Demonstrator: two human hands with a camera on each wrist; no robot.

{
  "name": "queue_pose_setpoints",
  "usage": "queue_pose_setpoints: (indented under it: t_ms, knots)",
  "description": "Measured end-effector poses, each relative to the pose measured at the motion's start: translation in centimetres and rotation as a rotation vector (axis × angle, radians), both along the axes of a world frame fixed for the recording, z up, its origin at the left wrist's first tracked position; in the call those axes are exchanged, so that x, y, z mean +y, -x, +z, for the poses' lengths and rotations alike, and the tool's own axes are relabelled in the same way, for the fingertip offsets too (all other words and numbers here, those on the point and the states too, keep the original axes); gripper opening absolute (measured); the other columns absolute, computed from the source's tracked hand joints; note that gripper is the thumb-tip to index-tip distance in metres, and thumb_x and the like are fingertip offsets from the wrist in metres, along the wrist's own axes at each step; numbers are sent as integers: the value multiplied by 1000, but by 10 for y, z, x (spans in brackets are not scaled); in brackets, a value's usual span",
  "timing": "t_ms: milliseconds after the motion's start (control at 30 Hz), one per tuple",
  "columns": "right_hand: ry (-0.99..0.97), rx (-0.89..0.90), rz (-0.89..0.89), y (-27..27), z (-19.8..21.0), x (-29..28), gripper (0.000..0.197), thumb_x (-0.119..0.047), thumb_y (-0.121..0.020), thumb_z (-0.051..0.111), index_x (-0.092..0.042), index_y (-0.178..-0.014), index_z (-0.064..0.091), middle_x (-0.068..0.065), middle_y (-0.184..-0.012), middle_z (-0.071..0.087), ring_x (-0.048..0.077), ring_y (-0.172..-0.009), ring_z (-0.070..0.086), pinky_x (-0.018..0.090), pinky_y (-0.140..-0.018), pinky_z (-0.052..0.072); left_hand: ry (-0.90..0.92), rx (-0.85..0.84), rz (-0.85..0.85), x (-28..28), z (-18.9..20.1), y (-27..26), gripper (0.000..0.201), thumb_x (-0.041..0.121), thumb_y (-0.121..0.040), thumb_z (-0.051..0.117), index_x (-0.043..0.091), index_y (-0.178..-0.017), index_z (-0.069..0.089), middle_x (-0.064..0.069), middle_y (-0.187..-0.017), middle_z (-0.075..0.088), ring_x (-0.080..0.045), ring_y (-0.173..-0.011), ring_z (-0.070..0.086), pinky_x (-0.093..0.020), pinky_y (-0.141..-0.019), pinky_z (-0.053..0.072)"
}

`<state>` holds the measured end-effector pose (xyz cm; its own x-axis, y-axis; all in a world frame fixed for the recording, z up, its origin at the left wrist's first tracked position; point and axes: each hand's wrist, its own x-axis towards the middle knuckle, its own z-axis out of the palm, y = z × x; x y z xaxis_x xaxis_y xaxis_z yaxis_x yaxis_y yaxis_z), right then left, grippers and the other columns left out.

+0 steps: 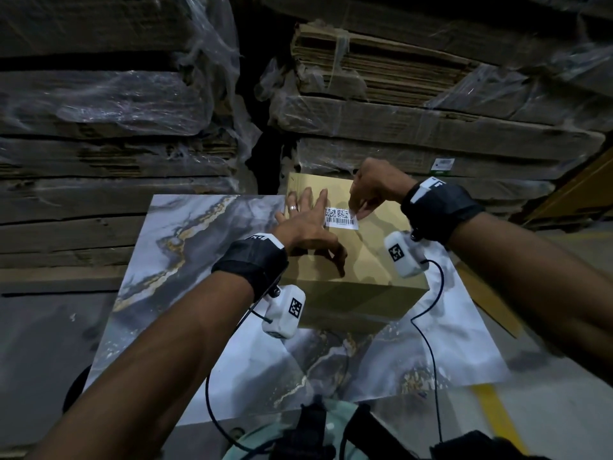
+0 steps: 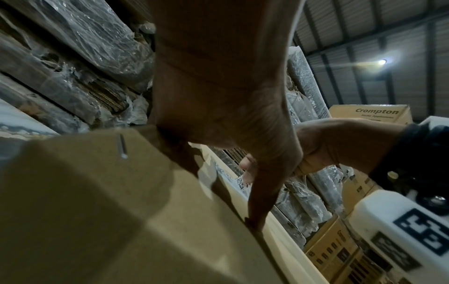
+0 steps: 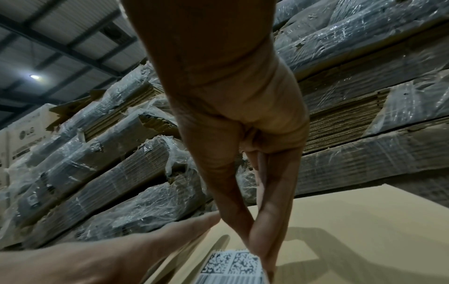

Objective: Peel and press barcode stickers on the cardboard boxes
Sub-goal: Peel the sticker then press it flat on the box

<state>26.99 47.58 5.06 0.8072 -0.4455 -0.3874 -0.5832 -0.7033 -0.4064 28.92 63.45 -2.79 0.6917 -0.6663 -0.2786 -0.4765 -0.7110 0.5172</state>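
Stacked, plastic-wrapped bundles of flattened cardboard (image 1: pixel 414 104) fill the far side of the dim warehouse, and in front of them a marble-patterned board (image 1: pixel 185 260) carries your work. On that board sits the cardboard box (image 1: pixel 374 260), and on its top face, toward the far edge, lies the barcode sticker (image 1: pixel 342 218), white with two square codes above a line code. You look partway through placing this one: its left end lies flat under your touch, while its right end is pinched off the cardboard, so the full press-down is not yet done. Your left hand (image 1: pixel 306 227) lies flat and spread on the box top, fingers straight, with the index finger at the sticker's left edge and the thumb (image 2: pixel 263 194) reaching back toward the near side. Your right hand (image 1: pixel 373 190) comes in from the right and pinches the sticker's right end between thumb and fingertips (image 3: pixel 261 244); the wrist view shows them closed on its edge, just above the box. What seems left is to lower that end, release it and rub the whole label down. No backing sheet or other stickers show, and only this one box is on the board.
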Motion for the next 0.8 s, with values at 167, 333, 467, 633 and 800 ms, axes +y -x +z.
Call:
queue_pose_setpoints:
  t_ms: [167, 333, 467, 633, 800]
  knots:
    - [-131, 153, -88, -6, 6, 0, 12, 7, -87, 72, 9, -98, 68, 22, -85, 74, 22, -60, 73, 29, -60, 62, -26, 4, -5, -1, 1, -2, 143, 60, -64, 86, 29, -159, -16, -7, -166, -24, -38, -149, -28, -69, -116, -5]
    - [-23, 32, 24, 0, -3, -12, 17, -5, -88, 76, 4, -100, 70, 19, -89, 77, 23, -69, 77, 38, -73, 65, -21, 6, -8, 0, -3, -6, 146, 63, -61, 86, 29, -159, -16, -7, -166, -24, -38, -149, -28, -71, -116, -5]
    - [230, -34, 246, 13, -5, -14, 11, -5, -93, 68, -7, -104, 69, 12, -92, 74, 20, -64, 76, 40, -70, 65, -10, 31, 4, 0, -2, -5, 148, 61, -59, 89, 29, -159, -16, -5, -166, -25, -36, -149, -29, -70, -117, -7]
    - [477, 35, 795, 19, -1, -26, 44, 2, -82, 70, -23, -119, 70, 0, -116, 67, 18, -94, 65, 36, -79, 56, -18, 0, 12, -1, -1, -5, 146, 62, -60, 87, 28, -160, -14, -6, -167, -22, -36, -150, -26, -68, -118, -5]
    - [630, -95, 1080, 25, -14, -44, 46, -10, -78, 82, -27, -119, 73, 3, -121, 59, 24, -113, 56, 41, -83, 51, -30, -3, 15, 0, 0, -4, 144, 60, -64, 86, 28, -159, -18, -4, -167, -23, -35, -151, -26, -68, -118, -4]
